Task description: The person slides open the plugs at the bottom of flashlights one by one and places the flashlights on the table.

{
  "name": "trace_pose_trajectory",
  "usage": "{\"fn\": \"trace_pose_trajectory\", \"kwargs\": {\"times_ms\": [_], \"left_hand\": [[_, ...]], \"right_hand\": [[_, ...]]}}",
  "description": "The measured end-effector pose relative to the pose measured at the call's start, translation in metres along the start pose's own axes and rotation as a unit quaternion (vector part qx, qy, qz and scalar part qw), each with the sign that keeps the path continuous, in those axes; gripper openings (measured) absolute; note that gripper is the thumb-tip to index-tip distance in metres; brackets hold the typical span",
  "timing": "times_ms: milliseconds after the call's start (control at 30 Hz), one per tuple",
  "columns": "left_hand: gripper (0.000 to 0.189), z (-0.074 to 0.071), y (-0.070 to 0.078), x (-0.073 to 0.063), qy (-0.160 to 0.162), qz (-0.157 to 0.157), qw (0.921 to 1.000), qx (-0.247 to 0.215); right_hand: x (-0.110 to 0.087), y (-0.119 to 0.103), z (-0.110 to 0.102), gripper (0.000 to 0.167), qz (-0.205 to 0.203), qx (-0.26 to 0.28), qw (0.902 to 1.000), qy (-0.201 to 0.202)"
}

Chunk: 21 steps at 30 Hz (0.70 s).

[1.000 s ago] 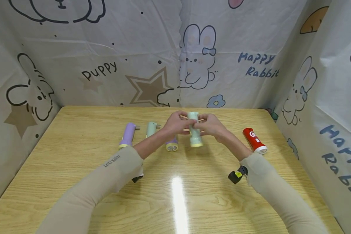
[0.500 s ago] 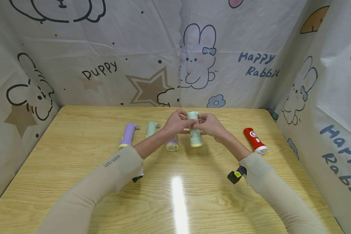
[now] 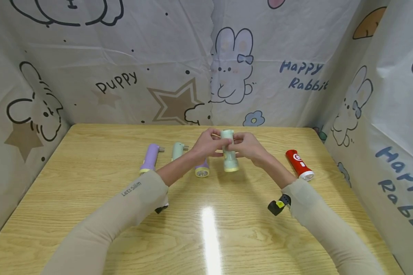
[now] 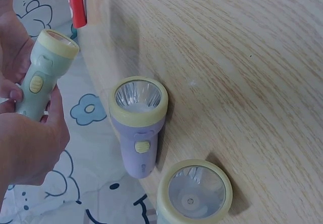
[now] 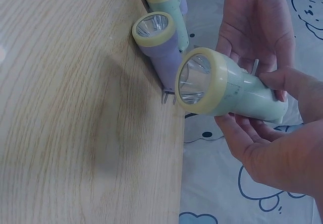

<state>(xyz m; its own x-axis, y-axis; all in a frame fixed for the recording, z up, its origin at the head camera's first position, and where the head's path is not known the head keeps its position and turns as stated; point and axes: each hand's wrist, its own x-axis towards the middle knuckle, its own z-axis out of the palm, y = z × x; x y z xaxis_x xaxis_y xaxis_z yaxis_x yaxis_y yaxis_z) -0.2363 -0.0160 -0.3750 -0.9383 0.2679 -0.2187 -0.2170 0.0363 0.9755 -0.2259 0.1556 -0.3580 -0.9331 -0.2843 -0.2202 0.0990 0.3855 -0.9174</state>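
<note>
Over the back middle of the table, a mint-green flashlight [image 3: 230, 162] with a pale yellow rim is held between both hands. My left hand [image 3: 207, 145] grips its body from the left, and my right hand [image 3: 249, 147] holds it from the right. Its lens end tips down towards the near side. In the left wrist view, the yellow switch [image 4: 36, 84] faces out between the fingers. From the right wrist, a thin metal prong [image 5: 255, 66] sticks out beside the left palm. A purple flashlight [image 3: 202, 170] lies just left of the held one, partly behind my left hand.
Left of the hands lie another purple flashlight [image 3: 150, 157] and a second mint-green flashlight [image 3: 178, 151], both with plug prongs out. A red flashlight [image 3: 298, 163] with a white rim lies at the right. Printed cloth [image 3: 124, 103] hangs behind the wooden table [image 3: 247, 236].
</note>
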Motion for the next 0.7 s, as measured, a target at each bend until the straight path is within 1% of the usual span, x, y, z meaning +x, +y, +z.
{"fn": "trace_pose_trajectory", "kwargs": {"times_ms": [167, 400, 700], "left_hand": [[0.044, -0.0006, 0.0004, -0.0003, -0.001, -0.002, 1.0, 0.002], [0.043, -0.002, 0.0018, 0.0006, 0.007, 0.006, 1.0, 0.003], [0.042, -0.0029, 0.0002, 0.0019, 0.014, 0.017, 0.9997, 0.009]], "right_hand": [[0.0006, 0.0013, 0.0006, 0.046, 0.002, 0.006, 1.0, -0.005], [0.0025, 0.0006, 0.002, 0.046, 0.003, 0.004, 1.0, 0.007], [0.0045, 0.0009, 0.0047, 0.046, 0.007, -0.016, 0.9995, 0.025]]}}
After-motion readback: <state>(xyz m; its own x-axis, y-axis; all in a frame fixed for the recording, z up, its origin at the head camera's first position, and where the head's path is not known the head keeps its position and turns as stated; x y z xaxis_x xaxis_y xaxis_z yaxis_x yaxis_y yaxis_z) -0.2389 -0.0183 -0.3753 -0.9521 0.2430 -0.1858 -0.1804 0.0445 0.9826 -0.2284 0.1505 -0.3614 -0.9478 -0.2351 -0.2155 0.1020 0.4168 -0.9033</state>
